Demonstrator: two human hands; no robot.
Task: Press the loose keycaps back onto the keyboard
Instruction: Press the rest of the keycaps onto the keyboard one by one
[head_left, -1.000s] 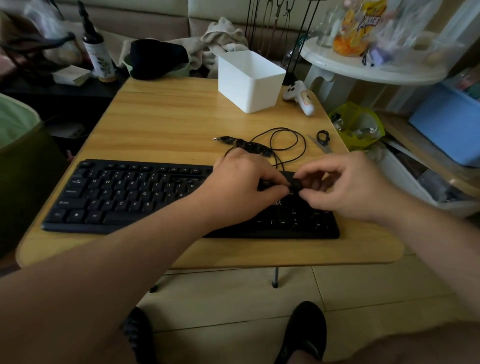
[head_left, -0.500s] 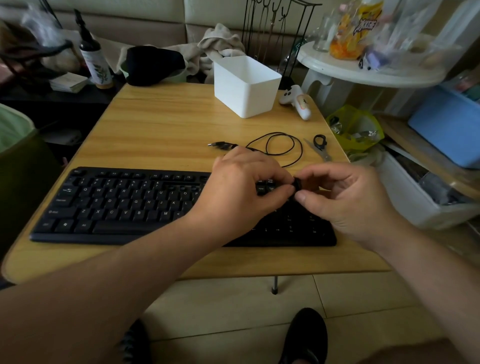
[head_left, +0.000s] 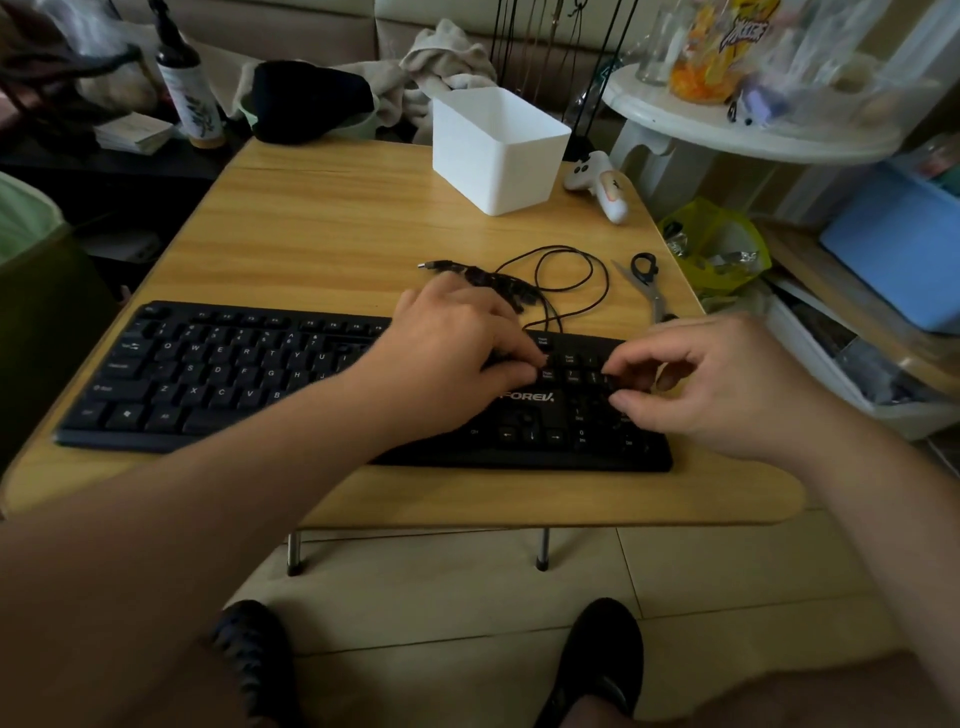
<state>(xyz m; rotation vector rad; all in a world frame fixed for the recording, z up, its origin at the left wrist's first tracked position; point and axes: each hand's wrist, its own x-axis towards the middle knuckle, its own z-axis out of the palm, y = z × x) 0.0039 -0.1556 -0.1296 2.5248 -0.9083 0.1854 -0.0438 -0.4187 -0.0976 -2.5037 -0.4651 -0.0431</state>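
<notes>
Since half a second back: hands pulled apart, no longer meeting fingertip to fingertip over one keycap; head tilted down a bit. Left hand (head_left: 457, 348) now lying on the keyboard (head_left: 234, 379), fingers bent down onto the keys just left of the numpad, probably pressing; whether a cap sits under the fingertips, cannot tell. Right hand (head_left: 727, 384) over the numpad, thumb and index finger curled toward each other with something dark at the tips, maybe a keycap or just the keys below; too dark to call. Keyboard flat along the near edge of the desk (head_left: 332, 228), black, branded at the nav cluster. Small pile of dark bits, likely loose keycaps (head_left: 498, 283), on the desk just behind the left hand, beside the looped cable (head_left: 571, 275). Handling guess: caps tiny, light, hard plastic, slick on top; best pinched by two opposite side walls, set square on the stem, pushed straight down with a fingertip; tilted push likely to jam or snap a clip. Keyboard stiff, unlikely to slide under a press. Containers: white bin (head_left: 498, 150) at the far side of the desk, upright, open top, inside not visible from here. Scissors (head_left: 649, 286) near the desk's right edge, white controller (head_left: 597, 182) beside the bin.
</notes>
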